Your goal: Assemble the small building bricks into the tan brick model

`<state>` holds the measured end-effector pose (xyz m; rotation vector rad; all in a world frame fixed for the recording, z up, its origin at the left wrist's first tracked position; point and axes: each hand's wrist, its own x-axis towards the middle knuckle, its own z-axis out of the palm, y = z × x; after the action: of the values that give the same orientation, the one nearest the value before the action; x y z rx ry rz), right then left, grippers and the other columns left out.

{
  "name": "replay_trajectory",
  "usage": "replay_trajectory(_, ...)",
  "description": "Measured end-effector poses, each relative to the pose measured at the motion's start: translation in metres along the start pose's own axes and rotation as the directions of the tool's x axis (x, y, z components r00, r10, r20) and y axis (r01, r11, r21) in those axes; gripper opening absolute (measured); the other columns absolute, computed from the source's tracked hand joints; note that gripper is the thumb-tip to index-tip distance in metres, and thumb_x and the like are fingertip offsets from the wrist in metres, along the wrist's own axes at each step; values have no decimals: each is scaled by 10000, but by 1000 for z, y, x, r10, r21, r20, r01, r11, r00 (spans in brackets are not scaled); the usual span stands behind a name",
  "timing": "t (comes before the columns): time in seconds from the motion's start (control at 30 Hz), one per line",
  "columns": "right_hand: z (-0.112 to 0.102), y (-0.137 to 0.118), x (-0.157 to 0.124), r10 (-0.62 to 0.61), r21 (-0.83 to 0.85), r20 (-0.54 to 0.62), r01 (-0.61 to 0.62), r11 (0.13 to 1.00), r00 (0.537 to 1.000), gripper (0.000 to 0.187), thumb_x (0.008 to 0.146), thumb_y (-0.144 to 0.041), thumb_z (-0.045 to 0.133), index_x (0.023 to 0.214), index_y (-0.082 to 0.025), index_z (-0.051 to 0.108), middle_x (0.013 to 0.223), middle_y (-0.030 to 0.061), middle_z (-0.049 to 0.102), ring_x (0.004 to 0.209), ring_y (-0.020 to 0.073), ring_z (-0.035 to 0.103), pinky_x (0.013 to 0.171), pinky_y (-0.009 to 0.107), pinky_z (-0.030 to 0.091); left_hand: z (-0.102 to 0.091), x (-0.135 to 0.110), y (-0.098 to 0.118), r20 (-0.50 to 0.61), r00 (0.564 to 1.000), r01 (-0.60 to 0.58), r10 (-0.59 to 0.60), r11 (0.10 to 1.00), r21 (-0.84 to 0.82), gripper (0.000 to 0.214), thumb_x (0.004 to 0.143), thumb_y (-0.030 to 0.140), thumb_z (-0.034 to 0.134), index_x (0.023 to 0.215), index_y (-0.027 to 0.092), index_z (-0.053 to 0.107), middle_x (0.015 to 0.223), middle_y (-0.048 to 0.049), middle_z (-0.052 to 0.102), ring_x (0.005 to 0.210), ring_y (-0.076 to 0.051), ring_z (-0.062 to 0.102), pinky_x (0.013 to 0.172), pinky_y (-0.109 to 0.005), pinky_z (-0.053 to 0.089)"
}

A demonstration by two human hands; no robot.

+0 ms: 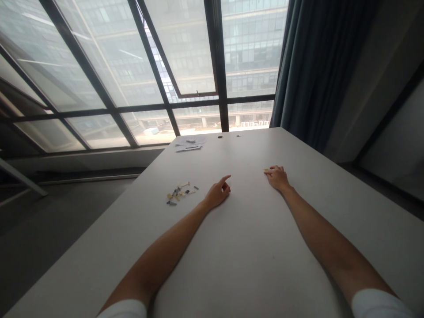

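My left hand (217, 193) hovers over or rests on the white table, its index finger stretched out and the other fingers loosely curled; nothing shows in it. To its left lies a loose pile of small building-brick pieces (179, 193) in tan, grey and black. Further right, my right hand (278, 179) is low at the tabletop, with a small tan brick piece (266, 169) at its thumb and fingertips. The fingers appear closed on that piece, whose far side is partly covered.
The white table (245, 247) stretches away toward large framed windows (185, 48). Papers (190, 143) with small items on them lie at its far left corner. A dark round spot (220, 137) and a small object (239, 136) are near the far edge. A dark curtain (311, 75) hangs at right.
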<state>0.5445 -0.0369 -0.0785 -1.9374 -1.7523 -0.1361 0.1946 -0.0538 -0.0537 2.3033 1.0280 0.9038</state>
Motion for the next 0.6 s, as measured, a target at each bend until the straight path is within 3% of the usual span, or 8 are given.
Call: replay_trajectory(0.6, 1, 0, 1, -26, -4, 15, 27, 1000, 1000, 287, 995, -310, 531, 1141, -335, 777, 1377, 72, 542, 1197, 304, 444, 985, 432, 431, -3, -1, 4, 10, 1000, 12, -12, 1000, 21, 588, 901, 219, 530, 1483, 246, 448, 840, 18, 688, 673, -103, 570, 721, -221, 478)
